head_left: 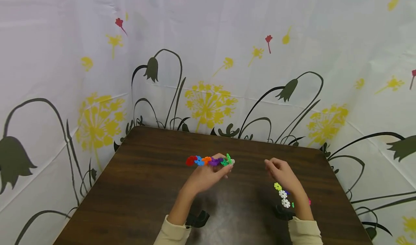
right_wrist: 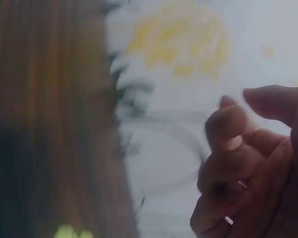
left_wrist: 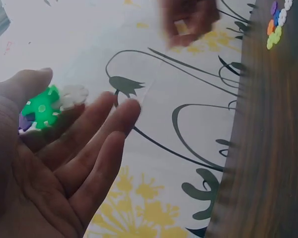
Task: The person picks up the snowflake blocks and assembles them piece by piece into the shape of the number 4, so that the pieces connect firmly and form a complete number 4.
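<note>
A chain of interlocking flower-shaped plastic discs (head_left: 206, 161) runs from red through blue, orange and purple to green and white. My left hand (head_left: 204, 178) holds it above the table, thumb and index finger pinching near the green and white end. In the left wrist view a green disc (left_wrist: 41, 108) and a white disc (left_wrist: 72, 96) show beside the thumb, with the other fingers extended. To the right, my right hand (head_left: 282, 173) is raised with nothing in it. Its fingers are loosely curled and the thumb stands apart from them in the right wrist view.
Loose discs lie on the dark wooden table (head_left: 139, 180) below my right hand, among them a yellow disc (head_left: 277, 186) and a white disc (head_left: 285, 203). My right forearm partly hides others. A flower-printed curtain (head_left: 208, 28) hangs around the table's far side.
</note>
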{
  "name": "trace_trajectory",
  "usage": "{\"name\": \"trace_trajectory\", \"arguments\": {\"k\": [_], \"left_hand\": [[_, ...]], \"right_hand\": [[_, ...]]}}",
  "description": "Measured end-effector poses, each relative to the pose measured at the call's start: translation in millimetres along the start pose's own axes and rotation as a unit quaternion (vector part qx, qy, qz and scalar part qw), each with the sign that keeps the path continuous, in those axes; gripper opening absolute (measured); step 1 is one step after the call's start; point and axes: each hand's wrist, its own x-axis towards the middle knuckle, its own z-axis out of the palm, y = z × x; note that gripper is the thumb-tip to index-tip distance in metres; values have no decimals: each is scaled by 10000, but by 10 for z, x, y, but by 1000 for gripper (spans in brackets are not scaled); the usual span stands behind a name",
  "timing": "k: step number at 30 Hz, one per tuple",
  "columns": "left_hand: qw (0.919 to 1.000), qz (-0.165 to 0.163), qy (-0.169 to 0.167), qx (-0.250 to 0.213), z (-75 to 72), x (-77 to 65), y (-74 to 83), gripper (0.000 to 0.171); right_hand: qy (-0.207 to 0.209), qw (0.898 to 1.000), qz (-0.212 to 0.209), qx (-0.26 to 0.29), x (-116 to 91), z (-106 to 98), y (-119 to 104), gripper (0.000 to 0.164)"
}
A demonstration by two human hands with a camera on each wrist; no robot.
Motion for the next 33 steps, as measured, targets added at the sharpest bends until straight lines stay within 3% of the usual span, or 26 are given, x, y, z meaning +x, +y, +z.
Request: {"name": "trace_trajectory", "arguments": {"k": [4, 8, 10, 15, 18, 24, 30, 33], "left_hand": [[10000, -98, -17, 2, -1, -39, -27, 43], [9955, 366, -199, -855, 5, -53, -60, 47], [9928, 581, -234, -1025, 7, -57, -72, 46], [9939, 710, -163, -834, 46, -55, -114, 37], [9941, 616, -176, -872, 81, -56, -127, 36], [9943, 603, 9, -877, 94, -21, -95, 36], [9973, 519, 166, -489, -1, 50, -27, 39], [9954, 585, 248, -720, -53, 80, 20, 44]], "right_hand": [[-38, 9947, 777, -669, -88, -190, 403, 41], [-35, 9824, 1251, -1387, -142, -290, 666, 50], [-50, 9767, 1351, -1666, -149, -306, 751, 56], [-127, 9690, 1640, -1843, -179, -275, 861, 61], [-189, 9653, 1875, -1809, -219, -244, 891, 55], [-109, 9640, 1912, -1845, -208, -265, 909, 40], [-208, 9686, 1729, -1775, -139, -285, 943, 50], [-227, 9735, 1621, -1595, -87, -270, 955, 43]]}}
